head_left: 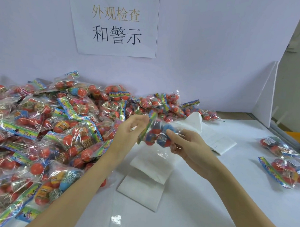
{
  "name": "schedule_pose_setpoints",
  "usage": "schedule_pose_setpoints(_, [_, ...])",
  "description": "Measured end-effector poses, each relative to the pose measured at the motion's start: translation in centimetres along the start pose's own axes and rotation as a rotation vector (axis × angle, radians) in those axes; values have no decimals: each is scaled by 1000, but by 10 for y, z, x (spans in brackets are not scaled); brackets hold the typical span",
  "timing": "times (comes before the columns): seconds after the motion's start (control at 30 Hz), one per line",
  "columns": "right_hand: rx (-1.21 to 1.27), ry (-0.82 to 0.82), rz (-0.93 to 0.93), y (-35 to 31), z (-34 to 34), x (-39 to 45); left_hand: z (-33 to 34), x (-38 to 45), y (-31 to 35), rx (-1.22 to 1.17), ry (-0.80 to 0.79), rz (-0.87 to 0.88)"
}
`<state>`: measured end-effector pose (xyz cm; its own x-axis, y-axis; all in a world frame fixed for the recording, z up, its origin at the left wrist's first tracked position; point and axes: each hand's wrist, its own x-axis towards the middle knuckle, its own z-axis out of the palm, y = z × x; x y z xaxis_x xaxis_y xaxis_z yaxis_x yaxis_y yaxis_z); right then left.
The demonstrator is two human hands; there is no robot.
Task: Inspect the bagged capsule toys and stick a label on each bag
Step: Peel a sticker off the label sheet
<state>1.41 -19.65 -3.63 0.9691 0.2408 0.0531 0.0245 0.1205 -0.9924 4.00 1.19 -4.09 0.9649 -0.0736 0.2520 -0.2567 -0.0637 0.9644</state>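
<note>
We held one bag of capsule toys (pixel 156 133) up between our two hands, just in front of the big heap of bagged capsule toys (pixel 44 129). Our left hand (pixel 129 129) pinched the bag's striped header strip (pixel 147 127) at its left end, fingers curled over the top of it. Our right hand (pixel 184 145) gripped the other end, thumb pressed on a blue capsule (pixel 169 127) through the plastic and fingers curled underneath. The bag was blurred, so we could not make out whether a label was on it. Red and blue capsules showed inside it.

The heap covered the worktop (pixel 210 204) from the left edge back to the wall, reaching as far right as a point behind the held bag. Directly below the held bag, on the heap's right side, lay white folded sheets (pixel 147 179), one overlapping the next, running toward us. Another white sheet (pixel 219 142) with faint print lay just right of our right hand. Well apart from the heap, at the worktop's far right, lay two separate bags (pixel 283 160), one behind the other, the nearer with its striped header turned to the left.

On the wall above the heap hung a paper sign (pixel 116 23) with printed characters. A white partition panel (pixel 264 95) stood at the right end of the worktop.
</note>
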Motion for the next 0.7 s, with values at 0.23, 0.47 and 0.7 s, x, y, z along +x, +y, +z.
schedule_pose_setpoints(0.23, [-66,-3,12,2,3,-1,-2,5,-8,-15,72,88])
schedule_pose_setpoints(0.47, [-465,-122,-7,5,9,-5,-3,5,-9,-46,225,94])
schedule_pose_setpoints(0.7, [-150,127,-22,9,16,1,-1,1,0,-61,7,-39])
